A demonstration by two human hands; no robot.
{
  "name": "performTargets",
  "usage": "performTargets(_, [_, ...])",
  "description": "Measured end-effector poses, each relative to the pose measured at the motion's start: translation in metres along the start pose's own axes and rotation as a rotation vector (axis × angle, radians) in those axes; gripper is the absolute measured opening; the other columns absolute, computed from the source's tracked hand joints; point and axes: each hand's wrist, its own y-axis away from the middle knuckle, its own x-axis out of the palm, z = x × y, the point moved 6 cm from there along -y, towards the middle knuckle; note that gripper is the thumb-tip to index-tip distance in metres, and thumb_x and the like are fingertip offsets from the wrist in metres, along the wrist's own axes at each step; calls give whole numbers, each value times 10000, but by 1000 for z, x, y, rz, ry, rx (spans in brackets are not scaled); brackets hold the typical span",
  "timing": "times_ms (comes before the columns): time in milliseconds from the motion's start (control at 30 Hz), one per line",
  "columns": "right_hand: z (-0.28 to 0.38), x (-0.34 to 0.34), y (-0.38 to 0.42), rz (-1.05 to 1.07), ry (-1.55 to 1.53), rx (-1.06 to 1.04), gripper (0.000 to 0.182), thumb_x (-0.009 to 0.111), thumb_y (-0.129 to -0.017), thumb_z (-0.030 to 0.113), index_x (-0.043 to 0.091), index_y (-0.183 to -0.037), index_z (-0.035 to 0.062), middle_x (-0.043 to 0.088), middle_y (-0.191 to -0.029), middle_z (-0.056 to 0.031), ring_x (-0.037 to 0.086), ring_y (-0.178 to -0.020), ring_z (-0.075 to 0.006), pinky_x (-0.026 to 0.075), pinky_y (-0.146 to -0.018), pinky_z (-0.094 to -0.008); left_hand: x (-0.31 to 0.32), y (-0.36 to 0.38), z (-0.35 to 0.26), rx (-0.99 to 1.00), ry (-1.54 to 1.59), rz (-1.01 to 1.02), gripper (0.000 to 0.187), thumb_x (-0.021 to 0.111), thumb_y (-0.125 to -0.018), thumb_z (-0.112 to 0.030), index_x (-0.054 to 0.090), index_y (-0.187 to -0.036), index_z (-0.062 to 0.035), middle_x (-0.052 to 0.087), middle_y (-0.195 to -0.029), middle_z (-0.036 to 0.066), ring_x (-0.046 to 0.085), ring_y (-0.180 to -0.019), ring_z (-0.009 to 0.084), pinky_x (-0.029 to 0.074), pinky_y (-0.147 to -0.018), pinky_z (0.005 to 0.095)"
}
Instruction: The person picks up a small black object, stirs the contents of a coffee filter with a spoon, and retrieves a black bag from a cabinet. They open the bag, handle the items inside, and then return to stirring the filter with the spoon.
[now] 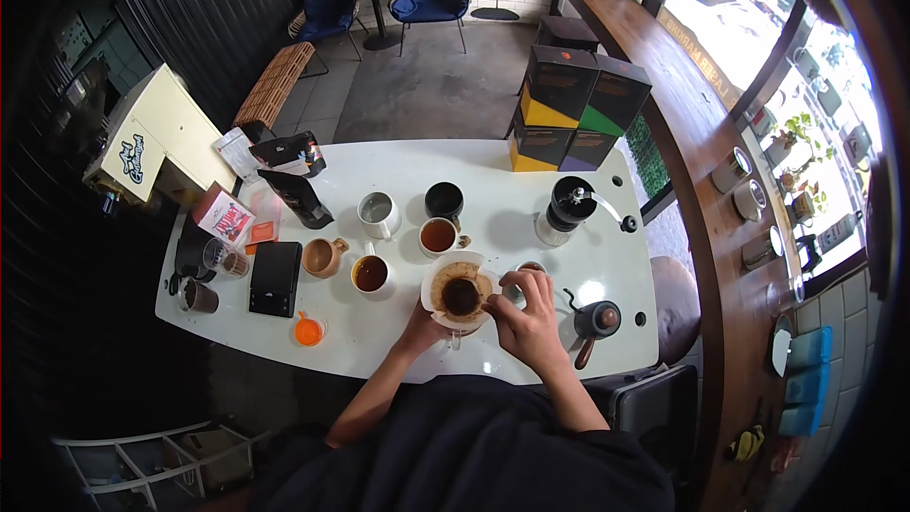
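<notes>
A coffee dripper lined with a paper filter [482,277] sits near the table's front edge, with dark wet grounds [462,297] at its bottom. My left hand [425,327] is closed around the dripper's left side, its fingers partly hidden underneath. At the right rim, my right hand [531,322] pinches the filter's edge between thumb and fingers. Just behind stand a cup of brown drink [438,236] and a white mug of darker drink [371,274]. Another cup [532,266] is mostly covered by my right hand. A gooseneck kettle [598,320] stands to the right.
A hand grinder [571,204] with a crank stands at the back right, before stacked black boxes [559,85]. Farther left are a wooden cup [322,257], a black scale [275,279], an orange-lidded jar [308,330] and coffee bags [296,197]. A wooden counter [678,123] runs along the window.
</notes>
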Motion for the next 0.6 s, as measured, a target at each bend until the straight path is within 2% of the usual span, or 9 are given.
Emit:
performTargets(100, [-1, 5, 0, 13, 17, 3, 211, 774, -747, 61, 747, -952, 99, 610, -1151, -117, 571, -1099, -331, 436, -942, -483, 0, 0, 9, -69, 80, 18, 846, 984, -678, -146, 547, -1398, -74, 650, -1349, 65, 636, -1235, 209, 525, -1071, 381])
performTargets(167, [0, 11, 1, 70, -35, 26, 172, 771, -768, 46, 718, -930, 65, 583, -1138, -126, 544, -1113, -372, 431, -982, -505, 0, 3, 23, -90, 115, 14, 854, 984, -675, -138, 541, -1403, -74, 649, -1351, 64, 634, -1239, 208, 525, -1072, 380])
performTargets(433, [3, 13, 6, 102, -134, 118, 177, 780, -785, 28, 714, -946, 57, 577, -1150, -127, 542, -1128, -362, 430, -993, -496, -1, 4, 31, -74, 96, 15, 874, 985, -669, -126, 531, -1413, -71, 644, -1360, 64, 631, -1248, 209, 524, -1076, 377])
performTargets(533, [0, 6, 8, 54, -110, 118, 179, 786, -789, 26, 708, -948, 53, 573, -1144, -125, 546, -1117, -363, 445, -982, -491, 1, 4, 36, -165, 224, 15, 880, 984, -670, -119, 529, -1421, -70, 643, -1364, 67, 629, -1252, 206, 523, -1079, 380])
performTargets(600, [-1, 2, 10, 13, -97, 98, 188, 794, -822, 89, 696, -976, 42, 590, -1148, -127, 557, -1107, -343, 431, -965, -490, 1, 4, 33, -198, 284, 19, 880, 981, -673, -108, 528, -1427, -70, 642, -1367, 69, 628, -1254, 205, 521, -1083, 381])
